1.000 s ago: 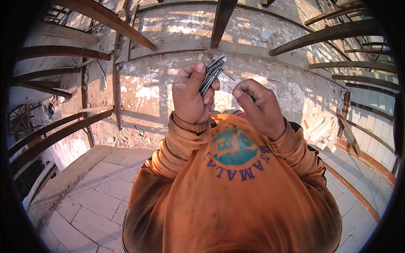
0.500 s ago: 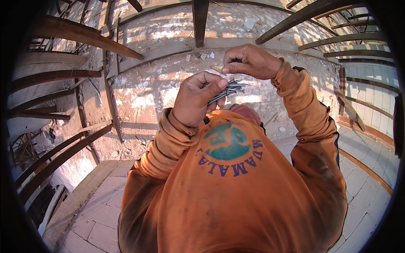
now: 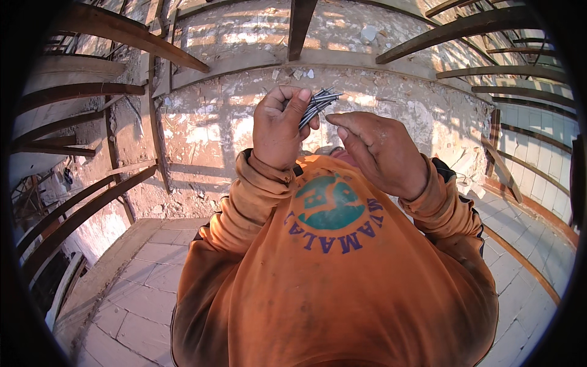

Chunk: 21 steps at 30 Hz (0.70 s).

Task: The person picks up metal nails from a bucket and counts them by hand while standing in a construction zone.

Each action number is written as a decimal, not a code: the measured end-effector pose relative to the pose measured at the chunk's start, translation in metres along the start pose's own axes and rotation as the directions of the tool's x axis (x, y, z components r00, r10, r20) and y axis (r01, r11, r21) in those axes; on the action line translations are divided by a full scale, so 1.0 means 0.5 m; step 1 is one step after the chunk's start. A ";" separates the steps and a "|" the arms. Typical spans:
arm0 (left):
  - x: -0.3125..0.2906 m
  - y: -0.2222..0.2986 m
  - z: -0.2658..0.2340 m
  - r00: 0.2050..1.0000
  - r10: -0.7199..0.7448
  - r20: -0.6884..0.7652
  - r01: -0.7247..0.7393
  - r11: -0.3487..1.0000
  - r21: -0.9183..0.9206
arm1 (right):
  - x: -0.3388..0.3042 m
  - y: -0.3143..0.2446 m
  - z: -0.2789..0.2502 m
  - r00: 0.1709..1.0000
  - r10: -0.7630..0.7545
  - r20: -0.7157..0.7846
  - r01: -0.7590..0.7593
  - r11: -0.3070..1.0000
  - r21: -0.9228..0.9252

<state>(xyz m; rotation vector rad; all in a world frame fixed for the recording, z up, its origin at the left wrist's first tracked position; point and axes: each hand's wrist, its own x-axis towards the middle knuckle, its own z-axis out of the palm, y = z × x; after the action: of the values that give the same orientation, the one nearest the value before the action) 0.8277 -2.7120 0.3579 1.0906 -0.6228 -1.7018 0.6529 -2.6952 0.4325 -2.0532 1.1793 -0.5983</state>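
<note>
My left hand [image 3: 278,131] is closed around a bundle of long grey metal nails [image 3: 317,109], its thumb pressed across them. The nails fan out past the fingers toward the right, with their lower ends by my curled fingertips. Just to the right and slightly lower, my right hand [image 3: 388,153] is held in front of my chest, fingers stretched out and thumb a little apart. Its fingertips come close to the nails without visibly touching them. No object shows in it, though its palm side is partly hidden. Both forearms wear orange sleeves.
Dark wooden beams [image 3: 299,27] jut in overhead and along both sides. A long timber [image 3: 244,67] crosses beyond my hands, with rubble bits [image 3: 298,74] beside it. Below lies a rough, debris-strewn surface [image 3: 202,131]; pale tiles [image 3: 137,293] lie nearer me.
My right hand has come down toward my chest and its pinch has loosened. The thin brown piece at its fingertips no longer shows. My left hand with the nails has risen slightly.
</note>
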 end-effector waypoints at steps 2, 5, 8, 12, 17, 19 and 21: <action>0.005 -0.006 -0.007 1.000 -0.018 -0.003 0.018 1.000 -0.017 | -0.032 0.022 0.051 0.981 0.189 0.030 -0.191 0.954 0.231; 0.009 -0.004 -0.010 0.993 -0.082 0.080 0.085 0.996 -0.035 | -0.049 0.103 0.100 0.886 0.409 0.218 -0.459 0.706 0.539; 0.008 -0.007 0.000 0.970 -0.155 0.188 0.148 0.988 0.048 | -0.023 0.216 0.112 0.967 0.220 0.130 -0.255 0.821 0.510; 0.014 0.004 0.001 0.953 -0.199 0.229 0.151 0.966 0.212 | 0.087 0.218 0.005 0.946 0.080 0.314 -0.118 0.987 0.105; 0.037 -0.029 0.000 0.947 -0.060 0.315 -0.056 0.937 0.345 | 0.134 0.170 -0.052 0.929 -0.013 0.369 0.020 1.000 -0.014; 0.045 -0.047 -0.002 0.962 0.037 0.269 -0.139 0.918 0.372 | 0.131 0.152 -0.045 0.936 0.035 0.351 -0.008 0.997 -0.077; 0.055 -0.057 -0.005 0.971 0.086 0.221 -0.164 0.918 0.360 | 0.113 0.142 -0.035 0.960 0.018 0.278 0.005 0.997 -0.081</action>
<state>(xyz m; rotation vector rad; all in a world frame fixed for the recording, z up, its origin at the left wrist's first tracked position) 0.8139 -2.7264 0.3236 1.1181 -1.1640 -1.6297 0.6285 -2.7757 0.3937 -2.1182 1.0576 -0.2492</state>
